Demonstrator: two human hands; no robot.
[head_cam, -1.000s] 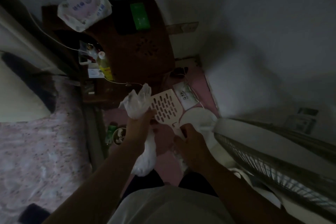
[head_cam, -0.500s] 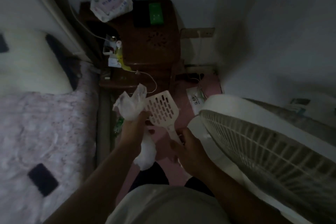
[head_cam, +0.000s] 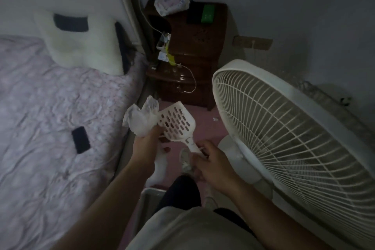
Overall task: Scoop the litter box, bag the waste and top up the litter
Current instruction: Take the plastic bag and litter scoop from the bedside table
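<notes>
The room is dim. My left hand (head_cam: 146,144) grips a white plastic bag (head_cam: 143,121); its bunched top sticks up above my fist and the rest hangs below my wrist. My right hand (head_cam: 211,163) holds the handle of a white slotted litter scoop (head_cam: 176,124), whose blade points up and away, close beside the bag. A pale rim, maybe the litter box (head_cam: 151,192), shows at my knees, mostly hidden by my legs.
A large white standing fan (head_cam: 288,140) fills the right side, close to my right arm. The bed (head_cam: 50,128) with a pillow and a dark phone (head_cam: 80,139) lies to the left. A dark wooden nightstand (head_cam: 194,57) stands ahead by the wall.
The view has swung left and up: the bed and pillow now fill the left, the fan has come fully into sight. Both hands keep the same hold on bag and scoop.
</notes>
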